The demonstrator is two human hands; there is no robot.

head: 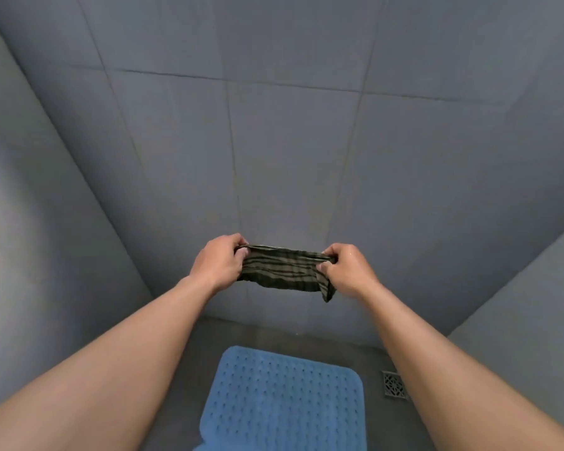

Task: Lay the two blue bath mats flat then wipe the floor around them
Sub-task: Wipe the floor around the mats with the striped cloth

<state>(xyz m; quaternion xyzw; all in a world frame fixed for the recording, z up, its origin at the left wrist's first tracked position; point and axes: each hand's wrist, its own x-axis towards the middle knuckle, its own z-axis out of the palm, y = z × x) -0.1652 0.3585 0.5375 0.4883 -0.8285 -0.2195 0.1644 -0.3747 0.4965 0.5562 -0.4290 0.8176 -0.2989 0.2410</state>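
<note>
A blue perforated bath mat (284, 402) lies flat on the grey floor below my arms, its near part running out of the frame at the bottom. Only this one mat is in view. Held up in front of the wall is a dark olive striped cloth (285, 268), stretched between both hands. My left hand (220, 260) grips its left end and my right hand (347, 270) grips its right end, where a loose corner hangs down.
Grey tiled walls (274, 141) close in ahead, at the left and at the right. A square metal floor drain (394, 385) sits on the floor (372, 359) just right of the mat, near my right forearm.
</note>
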